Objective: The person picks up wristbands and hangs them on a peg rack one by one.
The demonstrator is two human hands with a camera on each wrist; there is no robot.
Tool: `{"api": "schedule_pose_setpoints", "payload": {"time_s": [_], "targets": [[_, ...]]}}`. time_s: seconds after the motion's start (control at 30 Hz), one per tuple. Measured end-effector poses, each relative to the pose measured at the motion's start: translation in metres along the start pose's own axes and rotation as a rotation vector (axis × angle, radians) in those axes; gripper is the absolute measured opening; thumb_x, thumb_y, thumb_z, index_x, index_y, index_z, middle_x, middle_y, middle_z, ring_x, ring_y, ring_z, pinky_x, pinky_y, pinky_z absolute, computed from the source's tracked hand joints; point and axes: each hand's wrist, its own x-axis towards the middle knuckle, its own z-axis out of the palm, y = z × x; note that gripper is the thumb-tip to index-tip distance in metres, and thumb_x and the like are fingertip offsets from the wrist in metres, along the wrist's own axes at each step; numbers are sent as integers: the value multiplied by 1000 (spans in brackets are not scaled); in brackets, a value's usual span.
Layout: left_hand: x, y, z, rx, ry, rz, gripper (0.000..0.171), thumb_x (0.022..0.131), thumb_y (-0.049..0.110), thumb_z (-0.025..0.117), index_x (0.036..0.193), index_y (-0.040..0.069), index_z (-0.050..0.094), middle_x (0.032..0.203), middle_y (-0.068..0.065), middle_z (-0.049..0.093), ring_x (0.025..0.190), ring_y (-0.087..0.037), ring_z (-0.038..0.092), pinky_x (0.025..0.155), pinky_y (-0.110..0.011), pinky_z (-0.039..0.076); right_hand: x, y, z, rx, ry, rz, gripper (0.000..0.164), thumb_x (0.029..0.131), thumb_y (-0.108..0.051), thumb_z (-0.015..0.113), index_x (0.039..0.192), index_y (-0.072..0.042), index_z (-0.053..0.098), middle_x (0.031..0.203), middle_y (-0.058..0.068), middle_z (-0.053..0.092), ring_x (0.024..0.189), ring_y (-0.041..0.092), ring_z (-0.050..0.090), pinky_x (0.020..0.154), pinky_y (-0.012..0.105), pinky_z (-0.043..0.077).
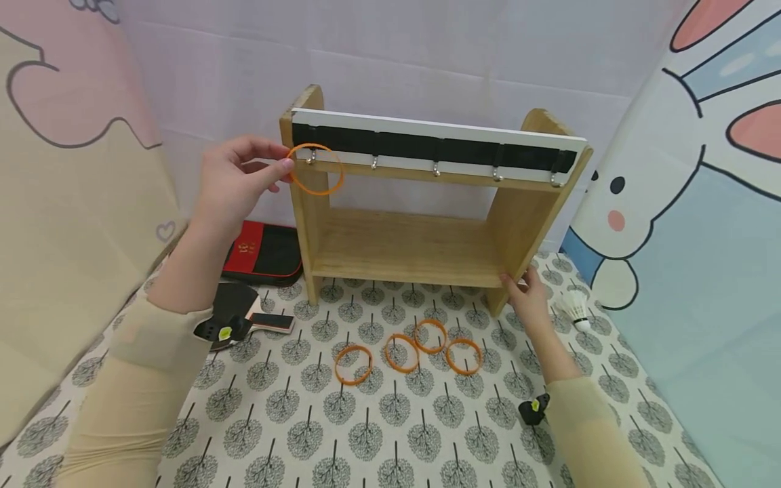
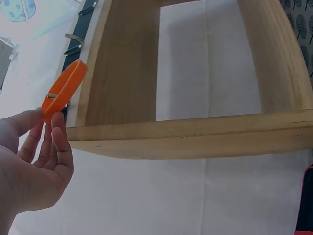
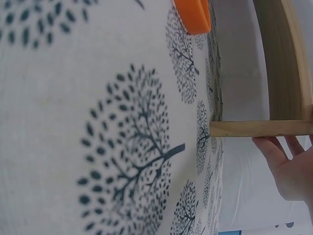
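Note:
Between thumb and fingertips, my left hand (image 1: 234, 177) pinches an orange silicone wristband (image 1: 343, 177) in front of the leftmost silver hook (image 1: 312, 157) of a hook rail. In the left wrist view, that hook's tip (image 2: 51, 96) shows inside the loop of the band (image 2: 73, 81). The rail, a white board with a black strip (image 1: 403, 144), runs across the top front of a wooden shelf (image 1: 409, 247). At the shelf's lower right side panel (image 3: 261, 128), my right hand (image 1: 529, 301) grips the wood, thumb at the front edge and other fingers on the outer side.
Several orange wristbands (image 1: 354, 366) lie on the tree-patterned cloth (image 1: 366, 440) before the shelf. Left of it are a black and red case (image 1: 268, 251) and a table tennis paddle (image 1: 234, 305). A shuttlecock (image 1: 575, 308) lies at the right, near the printed curtain (image 1: 702, 271).

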Motion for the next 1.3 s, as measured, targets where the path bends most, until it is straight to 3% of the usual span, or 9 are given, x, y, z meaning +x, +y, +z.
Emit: {"api": "schedule_pose_setpoints", "payload": {"time_s": [0.37,0.5,0.67,0.73,0.93,1.03,1.13,1.3], "targets": [[-8,-35,-5,37,6,-44,26,83,21,73,106,9,68,99,1,66,79,-13,65,63,-18,51,-1,2,5,20,-8,5,60,96,-33,54,146,-11,27,141,20,42,116,36,53,85,41,54],[-18,-39,-8,89,-18,-30,28,84,21,72,109,8,66,97,3,67,78,-11,65,63,-17,52,-2,1,6,23,-16,-15,62,96,-34,53,147,-11,26,142,20,41,116,37,53,85,41,54],[-37,-46,-11,185,-75,-25,32,85,19,71,112,5,64,91,9,67,73,-6,65,60,-18,52,-16,-24,5,38,-33,-20,58,98,-20,52,147,-6,24,143,26,37,117,44,50,89,51,50],[-46,-51,-10,224,-109,-27,32,85,21,71,112,6,64,90,10,68,72,-6,64,59,-19,52,-18,-29,5,48,-36,-19,58,98,-16,51,147,-4,23,143,28,36,118,46,49,89,54,48],[-74,-75,-1,316,-266,-49,27,86,26,70,108,10,66,96,-2,69,79,-7,63,65,-18,51,-5,-2,8,28,-14,-12,60,97,-30,53,147,-12,26,142,22,40,117,39,52,87,47,51],[-88,-92,7,327,-354,-75,27,86,27,70,108,12,66,96,-2,69,84,-8,62,67,-20,51,-4,1,8,15,-5,-13,61,96,-33,53,148,-14,25,141,21,41,117,39,52,87,47,52],[-99,-107,18,311,-430,-101,25,85,25,71,108,14,67,95,0,69,86,-10,62,69,-24,51,-5,-2,8,8,-1,-10,61,97,-33,53,148,-13,25,141,21,41,117,39,52,88,48,52],[-115,-134,34,337,-573,-86,27,84,21,73,110,16,67,95,2,68,87,-11,61,70,-26,51,-13,-20,7,19,-12,-3,58,98,-23,51,147,-7,25,141,26,39,118,44,50,89,52,50]]}}
